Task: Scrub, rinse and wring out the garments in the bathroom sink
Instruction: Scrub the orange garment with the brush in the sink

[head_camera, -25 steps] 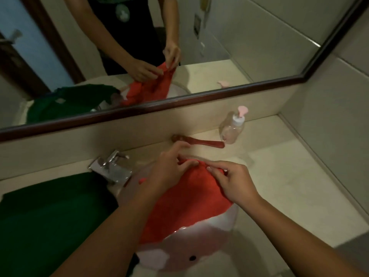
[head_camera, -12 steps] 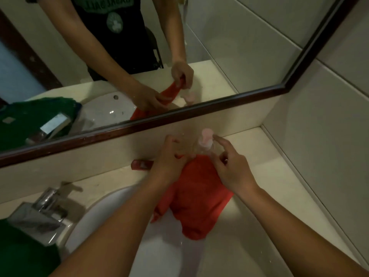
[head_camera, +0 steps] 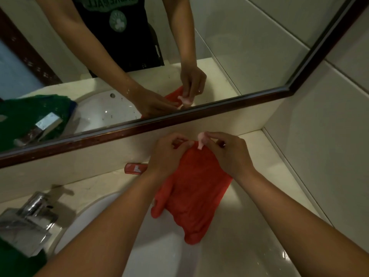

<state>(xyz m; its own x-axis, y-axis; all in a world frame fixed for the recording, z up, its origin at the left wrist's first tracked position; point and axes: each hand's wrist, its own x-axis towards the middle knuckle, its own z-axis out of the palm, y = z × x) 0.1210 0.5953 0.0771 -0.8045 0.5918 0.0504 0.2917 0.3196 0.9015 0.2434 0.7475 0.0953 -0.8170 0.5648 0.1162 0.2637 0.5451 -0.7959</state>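
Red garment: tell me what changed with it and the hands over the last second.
The red garment was carried from over the sink back toward the wall, and its top now sits under the pink pump head. The left hand still grips its top edge. The right hand let go of it and took hold of the pump head. The red brush, faucet and green garment stayed put.

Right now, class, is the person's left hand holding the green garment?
No: the left hand grips the red garment, the right hand pinches the soap pump, and the green garment lies beside the faucet.
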